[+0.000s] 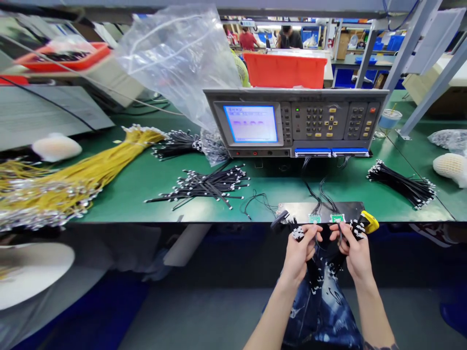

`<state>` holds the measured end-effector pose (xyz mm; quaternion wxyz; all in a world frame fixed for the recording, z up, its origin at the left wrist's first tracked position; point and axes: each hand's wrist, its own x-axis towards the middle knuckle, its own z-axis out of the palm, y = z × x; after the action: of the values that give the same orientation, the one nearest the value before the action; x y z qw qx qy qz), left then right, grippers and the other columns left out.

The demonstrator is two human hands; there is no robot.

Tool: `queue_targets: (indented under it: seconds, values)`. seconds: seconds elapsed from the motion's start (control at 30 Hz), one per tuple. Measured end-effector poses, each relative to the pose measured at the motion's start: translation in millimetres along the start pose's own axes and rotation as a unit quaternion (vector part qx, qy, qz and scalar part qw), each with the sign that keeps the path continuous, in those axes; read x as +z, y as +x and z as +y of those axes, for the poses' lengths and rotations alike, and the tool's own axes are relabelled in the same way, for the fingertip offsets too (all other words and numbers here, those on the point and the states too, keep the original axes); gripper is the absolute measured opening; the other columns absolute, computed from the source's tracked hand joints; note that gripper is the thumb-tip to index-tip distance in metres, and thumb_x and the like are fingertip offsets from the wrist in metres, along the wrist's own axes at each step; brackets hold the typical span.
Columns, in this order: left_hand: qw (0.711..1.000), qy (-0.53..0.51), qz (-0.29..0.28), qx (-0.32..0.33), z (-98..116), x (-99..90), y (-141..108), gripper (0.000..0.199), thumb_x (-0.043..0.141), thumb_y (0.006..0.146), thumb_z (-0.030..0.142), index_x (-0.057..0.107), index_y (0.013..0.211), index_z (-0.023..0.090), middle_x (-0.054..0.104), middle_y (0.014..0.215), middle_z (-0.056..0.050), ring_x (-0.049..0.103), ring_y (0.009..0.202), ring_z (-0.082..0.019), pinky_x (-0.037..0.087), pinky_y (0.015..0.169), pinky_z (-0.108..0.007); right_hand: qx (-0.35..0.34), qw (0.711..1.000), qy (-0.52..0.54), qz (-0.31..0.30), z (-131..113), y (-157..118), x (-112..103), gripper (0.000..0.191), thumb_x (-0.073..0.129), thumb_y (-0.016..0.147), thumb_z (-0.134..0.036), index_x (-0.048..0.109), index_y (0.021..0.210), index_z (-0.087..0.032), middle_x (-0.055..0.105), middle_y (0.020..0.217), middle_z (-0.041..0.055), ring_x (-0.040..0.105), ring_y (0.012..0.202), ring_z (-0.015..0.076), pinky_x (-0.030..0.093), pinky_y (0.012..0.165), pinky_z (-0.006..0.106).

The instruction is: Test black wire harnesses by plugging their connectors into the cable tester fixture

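Thumb and fingers of my left hand (301,250) are pinched together at the left green circuit board (314,218), on a thin black cable end. My right hand (353,250) is closed the same way on a black cable (340,235), just below the right green circuit board (337,218). A bundle of black cables with white connectors (297,233) passes by my left hand, and another cable bundle (358,228) by my right; both hang down over my lap. Whether my palms grip these bundles is hidden. Both boards lie on a metal plate (350,208) at the table's edge.
A tester with a lit screen (251,124) stands behind, wired to the boards. Black cable piles (207,183) (401,184) lie on both sides. Yellow cables (109,165) spread at left. A black clamp (279,221) and a yellow clamp (371,222) flank the plate.
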<state>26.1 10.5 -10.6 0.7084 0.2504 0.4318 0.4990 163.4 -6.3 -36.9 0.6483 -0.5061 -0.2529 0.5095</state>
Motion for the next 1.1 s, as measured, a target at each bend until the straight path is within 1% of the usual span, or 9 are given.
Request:
queue_targets:
  seconds: [0.1, 0.27, 0.43, 0.47, 0.53, 0.63, 0.83, 1.0, 1.1]
  values:
    - [1.0, 0.018, -0.016, 0.004, 0.1, -2.5, 0.4, 0.042, 0.095, 0.061, 0.047, 0.074, 0.07, 0.011, 0.062, 0.055, 0.002, 0.023, 0.036, 0.001, 0.008, 0.04, -0.019, 0.011, 1.0, -0.006, -0.014, -1.3, 1.9, 1.2, 0.05, 0.09, 0.07, -0.062, 0.078, 0.076, -0.013, 0.067, 0.058, 0.004, 0.025, 0.038, 0.0015, 0.012, 0.039, 0.02]
    - [0.995, 0.063, -0.075, -0.015, 3.8, -10.4, -8.2, 0.044, 0.094, 0.065, 0.05, 0.073, 0.069, 0.012, 0.064, 0.055, -0.001, 0.025, 0.038, 0.0, 0.008, 0.041, -0.021, 0.037, 0.994, 0.02, -0.101, -8.5, -4.3, -11.1, 0.048, 0.089, 0.076, -0.059, 0.069, 0.068, -0.016, 0.053, 0.048, -0.003, 0.025, 0.04, 0.0031, 0.015, 0.039, 0.019]
    - [0.988, 0.077, -0.121, -0.051, 9.5, -14.4, -18.0, 0.052, 0.093, 0.066, 0.059, 0.076, 0.079, 0.011, 0.06, 0.063, 0.003, 0.02, 0.039, 0.002, 0.008, 0.042, -0.021, -0.002, 0.991, 0.078, -0.112, -28.9, -13.3, -29.6, 0.041, 0.079, 0.091, -0.052, 0.06, 0.073, -0.022, 0.051, 0.056, -0.0037, 0.058, 0.058, 0.0144, 0.046, 0.053, 0.025]
    - [0.985, 0.082, -0.14, -0.065, 10.0, -14.6, -18.9, 0.052, 0.093, 0.067, 0.059, 0.075, 0.078, 0.011, 0.059, 0.062, 0.003, 0.021, 0.039, 0.002, 0.008, 0.042, -0.021, -0.008, 0.991, 0.081, -0.107, -33.0, -13.6, -32.0, 0.038, 0.077, 0.093, -0.052, 0.06, 0.076, -0.023, 0.051, 0.059, -0.0044, 0.056, 0.055, 0.013, 0.046, 0.05, 0.024]
    - [0.974, 0.09, -0.184, -0.096, 9.7, -14.4, -19.9, 0.052, 0.092, 0.069, 0.06, 0.075, 0.075, 0.01, 0.06, 0.06, 0.002, 0.021, 0.038, 0.001, 0.008, 0.041, -0.022, -0.015, 0.991, 0.077, -0.105, -38.9, -12.6, -34.5, 0.035, 0.073, 0.097, -0.053, 0.06, 0.082, -0.023, 0.05, 0.064, -0.0066, 0.039, 0.041, 0.0062, 0.032, 0.041, 0.02]
    - [0.955, 0.091, -0.245, -0.141, 6.6, -12.6, -21.2, 0.052, 0.088, 0.073, 0.061, 0.075, 0.076, 0.01, 0.062, 0.058, 0.0, 0.02, 0.037, 0.001, 0.009, 0.039, -0.022, -0.041, 0.99, 0.048, -0.123, -39.7, -9.7, -32.8, 0.036, 0.076, 0.094, -0.055, 0.061, 0.083, -0.024, 0.037, 0.06, -0.0102, 0.017, 0.042, 0.0042, 0.017, 0.04, 0.02]
    - [0.926, 0.099, -0.322, -0.172, 2.3, -7.5, -28.2, 0.052, 0.082, 0.081, 0.064, 0.077, 0.08, 0.012, 0.062, 0.057, -0.002, 0.02, 0.038, -0.001, 0.01, 0.041, -0.023, -0.061, 0.978, -0.112, -0.167, -33.0, -11.2, -17.7, 0.027, 0.089, 0.08, -0.045, 0.078, 0.088, -0.021, 0.037, 0.055, -0.0079, 0.031, 0.051, 0.0099, 0.026, 0.049, 0.026]
    - [0.924, 0.153, -0.316, -0.153, 2.1, -5.2, -31.3, 0.054, 0.079, 0.081, 0.068, 0.079, 0.084, 0.014, 0.06, 0.057, 0.0, 0.024, 0.039, -0.004, 0.013, 0.042, -0.025, -0.042, 0.971, -0.135, -0.19, -37.7, -14.2, -7.1, 0.026, 0.085, 0.079, -0.046, 0.087, 0.089, -0.022, 0.051, 0.053, -0.0034, 0.038, 0.05, 0.0122, 0.034, 0.05, 0.028]
    - [0.926, 0.176, -0.307, -0.129, 0.5, -5.9, -29.5, 0.058, 0.076, 0.08, 0.073, 0.08, 0.088, 0.015, 0.061, 0.058, 0.0, 0.024, 0.041, -0.005, 0.014, 0.042, -0.025, -0.078, 0.97, -0.157, -0.169, -38.0, -13.7, -6.3, 0.022, 0.083, 0.082, -0.045, 0.088, 0.084, -0.023, 0.059, 0.06, 0.0001, 0.044, 0.053, 0.0131, 0.038, 0.052, 0.029]
